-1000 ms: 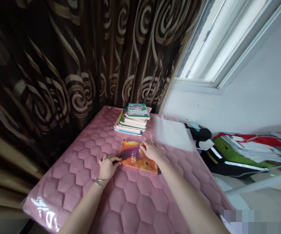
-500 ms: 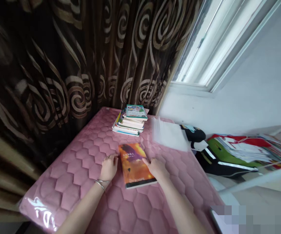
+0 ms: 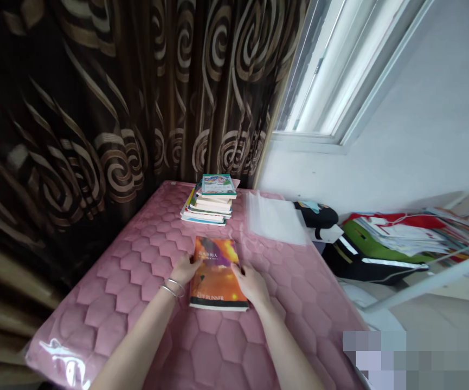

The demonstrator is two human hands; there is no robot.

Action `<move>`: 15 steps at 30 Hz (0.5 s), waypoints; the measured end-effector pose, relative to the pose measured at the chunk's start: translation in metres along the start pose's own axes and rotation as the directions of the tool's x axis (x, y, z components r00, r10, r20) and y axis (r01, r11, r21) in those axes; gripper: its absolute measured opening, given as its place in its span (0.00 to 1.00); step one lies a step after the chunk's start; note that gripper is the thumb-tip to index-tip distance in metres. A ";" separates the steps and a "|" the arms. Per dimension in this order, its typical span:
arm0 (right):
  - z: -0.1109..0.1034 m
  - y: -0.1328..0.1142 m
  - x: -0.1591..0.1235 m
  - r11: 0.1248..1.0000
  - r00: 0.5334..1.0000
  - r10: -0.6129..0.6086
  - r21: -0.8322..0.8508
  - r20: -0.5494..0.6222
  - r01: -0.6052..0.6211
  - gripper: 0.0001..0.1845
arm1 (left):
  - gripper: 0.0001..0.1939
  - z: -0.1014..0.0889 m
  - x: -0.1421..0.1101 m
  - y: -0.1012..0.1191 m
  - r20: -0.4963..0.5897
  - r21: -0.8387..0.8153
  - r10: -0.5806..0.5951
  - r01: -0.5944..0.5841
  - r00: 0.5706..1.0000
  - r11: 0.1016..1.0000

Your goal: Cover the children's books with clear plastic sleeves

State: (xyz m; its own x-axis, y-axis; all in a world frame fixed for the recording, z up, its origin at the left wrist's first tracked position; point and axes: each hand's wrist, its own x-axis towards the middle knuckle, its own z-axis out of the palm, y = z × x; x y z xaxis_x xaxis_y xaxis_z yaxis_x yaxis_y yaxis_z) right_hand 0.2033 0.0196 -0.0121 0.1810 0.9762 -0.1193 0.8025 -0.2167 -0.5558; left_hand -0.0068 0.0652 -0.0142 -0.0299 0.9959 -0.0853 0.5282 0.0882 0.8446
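Note:
An orange and purple paperback book (image 3: 217,279) with "Kite Runner" on its cover lies face up on the pink quilted mattress (image 3: 210,352). My left hand (image 3: 184,269) grips its left edge, the thumb resting on the cover and the other fingers out of sight at the side. On the opposite edge, my right hand (image 3: 251,283) holds the book in the same way, thumb on top. Two thin silver bangles (image 3: 173,287) circle my left wrist. Beyond the book stands a stack of books (image 3: 213,203), a green-bordered one on top.
Clear plastic sleeves (image 3: 275,218) lie right of the stack. Past the mattress's right side are a black and green bag (image 3: 364,254) and piled papers (image 3: 400,238). A dark patterned curtain (image 3: 136,108) hangs at the back left, and a window (image 3: 323,76) is at upper right.
The book has turned from a slant to nearly straight. My left hand, which was beside its left edge, now has its thumb over the cover. The view has shifted slightly right.

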 end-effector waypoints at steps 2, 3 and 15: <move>0.002 0.002 -0.003 0.996 0.995 -0.044 0.075 -0.088 0.051 0.24 | 0.09 0.003 -0.003 0.001 -0.011 -0.054 0.025 -0.026 1.000 0.998; 0.001 0.001 -0.005 0.989 0.988 -0.065 0.122 -0.140 0.083 0.23 | 0.10 0.005 -0.005 0.004 -0.022 -0.091 0.045 -0.047 0.999 0.995; 0.007 0.011 0.011 0.813 0.842 -0.258 0.364 -0.473 0.454 0.24 | 0.17 0.005 -0.035 0.015 -0.172 -0.428 0.455 -0.483 0.874 0.764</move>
State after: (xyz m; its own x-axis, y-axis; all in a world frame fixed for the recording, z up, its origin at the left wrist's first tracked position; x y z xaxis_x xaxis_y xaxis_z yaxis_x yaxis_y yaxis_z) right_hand 0.2096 0.0280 -0.0255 0.2138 0.8761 0.4321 0.5279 0.2686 -0.8057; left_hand 0.0060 0.0311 -0.0011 0.0685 0.9135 0.4010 0.0545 -0.4048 0.9128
